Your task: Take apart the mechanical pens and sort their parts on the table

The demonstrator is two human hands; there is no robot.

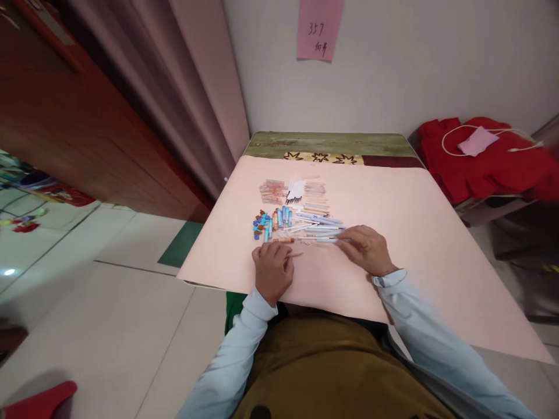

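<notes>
My left hand (273,269) is at the near edge of a spread of pen parts, fingers curled, with a thin tan stick (297,254) poking out beside the thumb. Just beyond its fingertips lies an orange-brown tube (286,240). My right hand (364,249) pinches the end of a thin white refill-like stick (321,237) at the right side of the spread. Pale blue pen barrels (323,220) lie beyond it. Blue and brown caps (261,222) are heaped at the left, beside upright-lying blue tubes (286,215). Black-tipped white sticks (296,191) lie farther back.
Clear pinkish pieces (273,191) and pale sticks (315,187) lie at the back of the spread. Pale paper (419,244) covers the table. At the right a red cloth (484,169) carries a white cable and pink note. A curtain (187,75) hangs left.
</notes>
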